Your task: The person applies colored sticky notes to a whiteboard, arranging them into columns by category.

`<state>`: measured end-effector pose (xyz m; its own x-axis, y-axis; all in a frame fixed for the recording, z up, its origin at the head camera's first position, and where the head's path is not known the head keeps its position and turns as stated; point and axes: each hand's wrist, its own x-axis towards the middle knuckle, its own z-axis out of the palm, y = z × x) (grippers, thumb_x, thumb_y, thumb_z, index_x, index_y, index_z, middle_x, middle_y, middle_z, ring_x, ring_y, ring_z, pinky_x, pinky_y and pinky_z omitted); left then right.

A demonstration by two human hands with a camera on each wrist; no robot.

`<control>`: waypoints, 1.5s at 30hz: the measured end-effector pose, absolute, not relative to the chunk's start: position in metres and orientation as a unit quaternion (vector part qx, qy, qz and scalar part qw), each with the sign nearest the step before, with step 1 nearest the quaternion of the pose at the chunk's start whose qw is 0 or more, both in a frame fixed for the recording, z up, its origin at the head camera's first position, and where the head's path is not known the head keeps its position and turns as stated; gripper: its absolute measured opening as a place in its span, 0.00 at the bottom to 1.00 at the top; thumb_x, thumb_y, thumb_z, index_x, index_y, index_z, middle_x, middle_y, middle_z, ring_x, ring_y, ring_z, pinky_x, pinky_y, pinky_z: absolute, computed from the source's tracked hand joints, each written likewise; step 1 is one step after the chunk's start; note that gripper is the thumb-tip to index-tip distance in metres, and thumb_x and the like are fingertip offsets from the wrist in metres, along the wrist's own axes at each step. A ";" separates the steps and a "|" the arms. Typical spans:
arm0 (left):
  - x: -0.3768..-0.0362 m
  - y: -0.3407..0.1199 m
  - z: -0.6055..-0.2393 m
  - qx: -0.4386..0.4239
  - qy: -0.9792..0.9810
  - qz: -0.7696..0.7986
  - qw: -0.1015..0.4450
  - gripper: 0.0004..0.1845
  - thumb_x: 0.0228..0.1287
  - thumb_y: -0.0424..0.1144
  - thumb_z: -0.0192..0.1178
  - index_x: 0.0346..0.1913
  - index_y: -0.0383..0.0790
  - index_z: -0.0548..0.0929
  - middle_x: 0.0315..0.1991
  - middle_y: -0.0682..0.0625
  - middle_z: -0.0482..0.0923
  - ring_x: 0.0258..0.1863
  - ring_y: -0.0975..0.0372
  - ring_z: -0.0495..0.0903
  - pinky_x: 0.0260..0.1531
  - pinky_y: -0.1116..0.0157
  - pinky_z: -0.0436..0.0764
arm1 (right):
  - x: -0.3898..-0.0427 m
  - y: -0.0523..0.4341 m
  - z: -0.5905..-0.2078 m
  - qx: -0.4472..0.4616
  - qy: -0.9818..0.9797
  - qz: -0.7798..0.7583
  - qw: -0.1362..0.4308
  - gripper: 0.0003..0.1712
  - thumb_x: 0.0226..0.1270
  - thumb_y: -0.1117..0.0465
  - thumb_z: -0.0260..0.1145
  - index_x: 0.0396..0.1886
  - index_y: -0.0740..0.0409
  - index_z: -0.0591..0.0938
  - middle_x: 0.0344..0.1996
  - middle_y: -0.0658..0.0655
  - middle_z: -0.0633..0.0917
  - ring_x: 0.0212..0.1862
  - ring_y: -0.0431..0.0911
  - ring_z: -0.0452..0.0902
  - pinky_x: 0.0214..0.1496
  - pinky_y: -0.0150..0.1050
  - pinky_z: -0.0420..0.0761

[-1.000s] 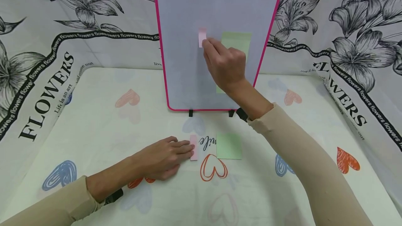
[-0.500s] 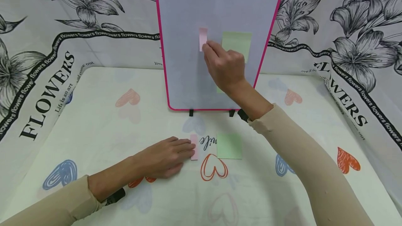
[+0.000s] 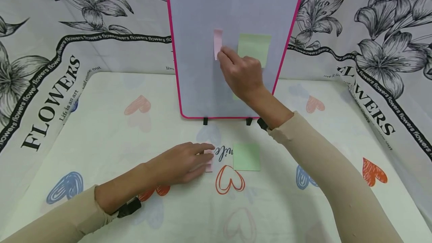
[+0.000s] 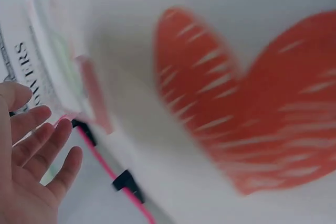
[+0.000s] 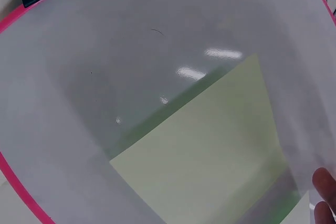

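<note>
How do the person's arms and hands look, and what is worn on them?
Both hands, the left hand and the right hand, are bare, with no gloves or rings visible. Each arm wears a long beige sleeve reaching the wrist. A small black device sits at the left wrist, and another black device at the right wrist.

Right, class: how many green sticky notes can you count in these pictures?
3: one green note on the whiteboard, another note lower down mostly hidden behind the right hand, and a pad on the table.

Head view looks down and forward across the tabletop (image 3: 101,123); both wrist views sit close, sharing the far whiteboard (image 3: 202,10) (image 4: 113,169) (image 5: 105,77).
</note>
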<state>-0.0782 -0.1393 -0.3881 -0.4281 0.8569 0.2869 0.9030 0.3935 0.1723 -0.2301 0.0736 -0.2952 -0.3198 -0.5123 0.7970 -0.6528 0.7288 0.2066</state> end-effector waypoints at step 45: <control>-0.233 -0.132 -0.249 -0.349 -0.907 0.112 0.210 0.34 0.72 0.39 0.49 0.79 0.43 0.55 0.79 0.48 0.50 0.79 0.54 0.45 0.74 0.44 0.44 | -0.244 0.082 -0.289 0.368 -0.812 -0.051 0.451 0.27 0.71 0.54 0.57 0.62 0.68 0.79 0.64 0.62 0.78 0.68 0.58 0.68 0.67 0.54 0.67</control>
